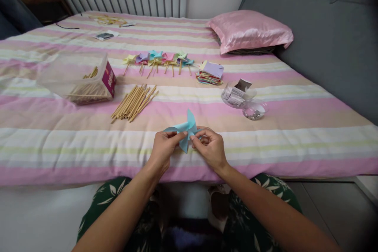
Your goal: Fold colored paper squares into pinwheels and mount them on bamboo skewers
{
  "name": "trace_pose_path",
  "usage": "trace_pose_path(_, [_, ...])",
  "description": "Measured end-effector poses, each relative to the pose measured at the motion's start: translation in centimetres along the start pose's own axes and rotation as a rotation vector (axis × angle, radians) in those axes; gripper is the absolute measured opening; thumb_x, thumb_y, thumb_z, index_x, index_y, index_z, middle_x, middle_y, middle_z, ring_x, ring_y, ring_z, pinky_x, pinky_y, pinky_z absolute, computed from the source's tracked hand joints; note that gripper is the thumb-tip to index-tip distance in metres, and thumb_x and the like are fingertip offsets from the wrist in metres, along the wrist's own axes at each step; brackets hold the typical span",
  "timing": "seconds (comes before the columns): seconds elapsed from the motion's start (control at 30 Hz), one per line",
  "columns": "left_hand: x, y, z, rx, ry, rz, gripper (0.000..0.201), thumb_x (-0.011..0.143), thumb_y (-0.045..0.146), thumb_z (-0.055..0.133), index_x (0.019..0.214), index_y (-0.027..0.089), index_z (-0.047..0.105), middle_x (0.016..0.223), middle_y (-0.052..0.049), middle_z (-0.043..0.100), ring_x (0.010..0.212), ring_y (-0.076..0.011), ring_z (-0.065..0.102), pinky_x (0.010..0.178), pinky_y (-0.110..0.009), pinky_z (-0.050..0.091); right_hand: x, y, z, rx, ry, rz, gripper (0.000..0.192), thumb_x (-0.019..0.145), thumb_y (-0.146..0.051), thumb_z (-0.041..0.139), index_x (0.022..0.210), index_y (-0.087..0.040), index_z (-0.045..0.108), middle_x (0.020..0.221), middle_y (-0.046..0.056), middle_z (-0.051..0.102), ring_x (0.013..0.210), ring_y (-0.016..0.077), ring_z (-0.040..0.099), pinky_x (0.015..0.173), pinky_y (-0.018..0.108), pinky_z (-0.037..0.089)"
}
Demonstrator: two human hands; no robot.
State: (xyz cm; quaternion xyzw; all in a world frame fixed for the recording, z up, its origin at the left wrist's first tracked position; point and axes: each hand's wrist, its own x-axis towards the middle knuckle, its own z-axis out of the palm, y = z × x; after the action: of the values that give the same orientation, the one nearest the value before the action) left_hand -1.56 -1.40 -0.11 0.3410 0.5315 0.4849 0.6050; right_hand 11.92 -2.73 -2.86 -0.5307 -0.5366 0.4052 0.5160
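Pinched by left hand [164,150] and right hand [208,146] above the striped bedspread's [88,141] near edge, light-blue paper pinwheel [185,129], likely to unfold under slackened fingertips.

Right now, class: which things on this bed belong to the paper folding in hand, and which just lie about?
In use: blue paper, left hand, right hand, paper stack, sticks, finished pinwheels.
Lying about: pillow, packet.

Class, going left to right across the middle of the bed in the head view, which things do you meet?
Clear plastic box of sticks → loose bundle of wooden sticks → stack of coloured paper squares → small clear round container.
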Motion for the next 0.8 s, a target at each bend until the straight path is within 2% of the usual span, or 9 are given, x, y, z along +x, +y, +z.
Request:
trace_pose_path(0.2, [0.14,-0.22,-0.02,0.044,-0.009,0.053,0.015,0.056,0.025,0.077,0.065,0.014,0.072,0.062,-0.002,0.067,0.055,-0.0112,0.055,0.054,-0.022,0.041,0.14,0.49,-0.06,-0.021,0.007,-0.004,0.020,0.074,-0.033,0.064,0.065,-0.016,0.058,0.105,0.008,0.063,0.048,0.0076,0.058,0.049,0.025,0.051])
trace_pose_path(0.43, [0.16,-0.29,0.05,0.059,0.009,0.049,0.016,0.054,0.026,0.078,0.063,0.014,0.072,0.059,-0.001,0.066,0.053,-0.0100,0.053,0.051,-0.021,0.039,0.33,0.52,-0.11,-0.051,0.002,-0.054,0.015,0.071,-0.027,0.066,0.063,-0.016,0.061,0.101,0.008,0.064,0.054,0.0079,0.058,0.050,0.022,0.048])
trace_pose_path(0.6, [0.20,-0.16,0.16,0.052,0.015,0.032,0.014,0.053,0.025,0.077,0.057,0.014,0.070,0.053,0.001,0.062,0.047,-0.0073,0.048,0.047,-0.020,0.035,0.50,0.31,-0.15,-0.070,0.000,-0.078,0.012,0.069,-0.024,0.066,0.061,-0.016,0.061,0.096,0.007,0.064,0.062,0.0109,0.060,0.052,0.021,0.048])
trace_pose_path(0.8, [0.40,-0.42,0.03,0.082,0.008,0.037,0.018,0.056,0.027,0.075,0.051,0.013,0.064,0.044,0.004,0.051,0.041,-0.0051,0.039,0.043,-0.019,0.029,0.45,0.20,-0.22,-0.097,-0.009,-0.094,0.012,0.068,-0.026,0.067,0.061,-0.017,0.064,0.094,0.007,0.064,0.069,0.0139,0.062,0.056,0.023,0.050])
